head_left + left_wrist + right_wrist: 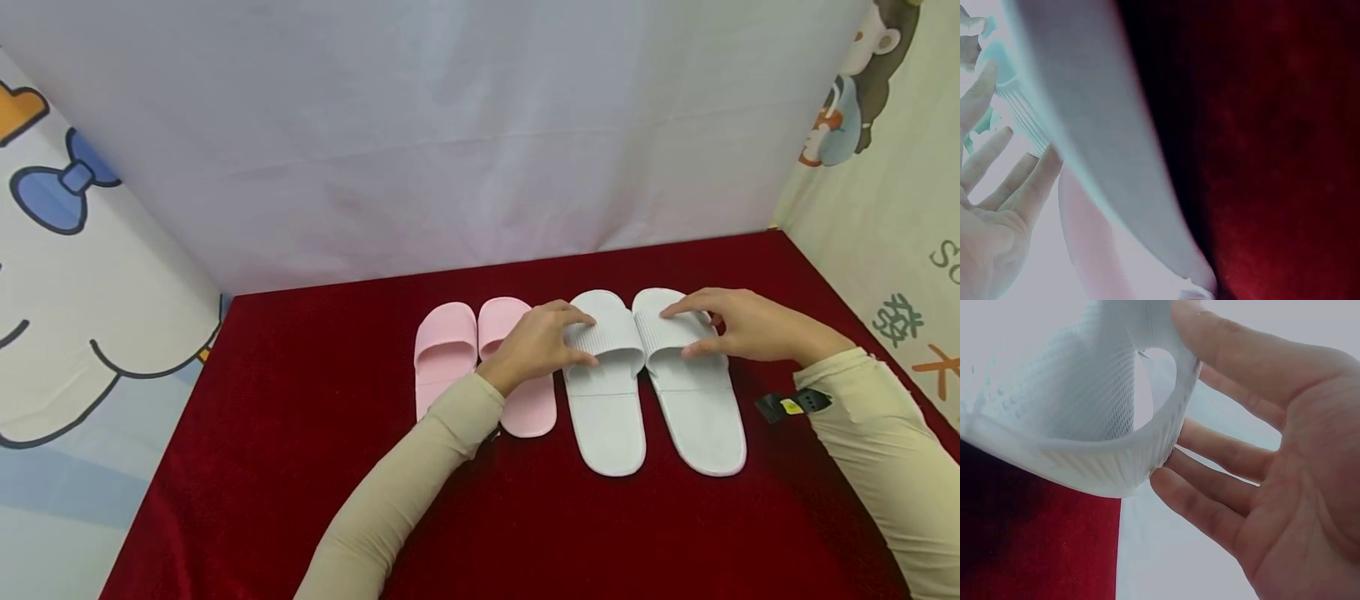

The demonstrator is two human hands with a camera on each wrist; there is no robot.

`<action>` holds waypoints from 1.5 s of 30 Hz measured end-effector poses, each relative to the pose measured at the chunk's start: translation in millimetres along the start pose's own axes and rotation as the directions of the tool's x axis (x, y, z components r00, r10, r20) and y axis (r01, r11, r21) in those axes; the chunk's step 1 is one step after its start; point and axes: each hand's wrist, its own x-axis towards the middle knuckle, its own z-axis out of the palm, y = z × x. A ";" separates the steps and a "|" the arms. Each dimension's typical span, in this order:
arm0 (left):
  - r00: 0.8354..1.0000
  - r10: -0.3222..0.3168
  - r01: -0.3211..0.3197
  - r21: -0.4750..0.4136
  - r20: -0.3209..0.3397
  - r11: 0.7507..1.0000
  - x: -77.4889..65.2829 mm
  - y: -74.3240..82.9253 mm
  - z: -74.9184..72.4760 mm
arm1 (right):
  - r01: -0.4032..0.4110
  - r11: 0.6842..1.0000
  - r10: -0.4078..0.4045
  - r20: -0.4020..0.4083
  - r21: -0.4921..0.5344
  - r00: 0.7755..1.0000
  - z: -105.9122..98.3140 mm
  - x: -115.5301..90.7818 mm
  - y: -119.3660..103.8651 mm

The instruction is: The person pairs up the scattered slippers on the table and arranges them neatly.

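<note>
Head view gives me the whole layout: nearest are my two beige sleeves, reaching over the red cloth (300, 433) to four slippers in a row. My left hand (536, 346) rests on the ribbed strap of the left white slipper (606, 417), fingers spread over the band with the thumb at its near edge, a light grasp as far as I can see. My right hand (738, 327) lies on the strap of the right white slipper (701, 417), fingertips on top and thumb at the near edge. The two white slippers sit side by side, straps touching. Left of my left hand, the pink pair (446, 350) lies close together, one partly hidden under my wrist. Beyond everything hangs a pale backdrop (450, 125).

Right wrist view adds what the head camera misses: fingers (1210, 506) nearly straight, tips against the strap's ribbed edge (1097, 465), not clenched. Left wrist view, washed out, shows loosely extended fingers (1029, 187) beside the white sole (1116, 162).
</note>
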 end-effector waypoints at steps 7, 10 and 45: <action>1.000 -0.020 0.020 -0.009 0.003 1.000 3.6 -2.4 -2.0 | 0.015 1.000 -0.015 -0.012 -0.005 1.000 -1.5 4.9 0.9; 1.000 -0.022 0.022 -0.017 0.003 1.000 4.7 -4.2 -2.9 | 0.016 1.000 -0.016 -0.016 -0.008 1.000 -0.9 7.0 1.6; 0.989 -0.145 0.145 0.001 -0.009 0.989 27.4 -14.0 -9.2 | 0.012 1.000 -0.012 -0.021 0.009 1.000 2.6 38.0 13.3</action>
